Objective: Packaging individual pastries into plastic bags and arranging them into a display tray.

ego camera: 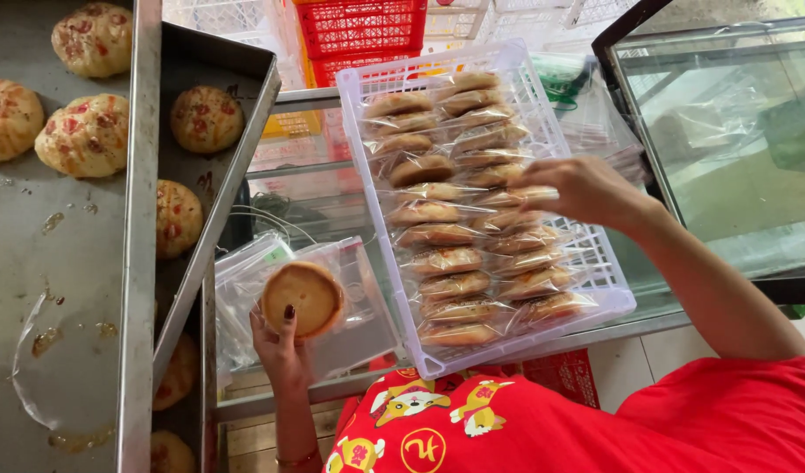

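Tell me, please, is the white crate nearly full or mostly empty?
Nearly full: the white crate holds two long rows of wrapped pastries, with a little bare mesh along its right side.

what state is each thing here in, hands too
left hand: grip shut on a bare round bun, underside up
right hand: grip on a wrapped bun in the crate
white crate: nearly full, two rows of wrapped buns
metal trays: topped buns lying unwrapped
clear bags: empty, stacked

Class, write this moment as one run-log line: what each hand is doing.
left hand: holds round bun over clear bags | right hand: on bagged buns in white crate
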